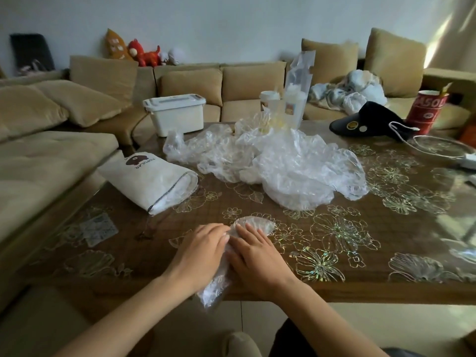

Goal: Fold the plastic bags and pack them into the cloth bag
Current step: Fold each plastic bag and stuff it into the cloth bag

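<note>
Just nearer than the cloth bag, left hand and right hand are pressing a narrow plastic bag flat with straight fingers; thin, limp and slippery, it is likely wanting pinning along its creases.

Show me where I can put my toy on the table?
The biggest bare patch of the table is near right, between the right hand, the pile of plastic bags and the near edge. A smaller gap lies between the cloth bag and the left hand. The middle and far edge are crowded: that pile, white box, black visor, red cup.
</note>
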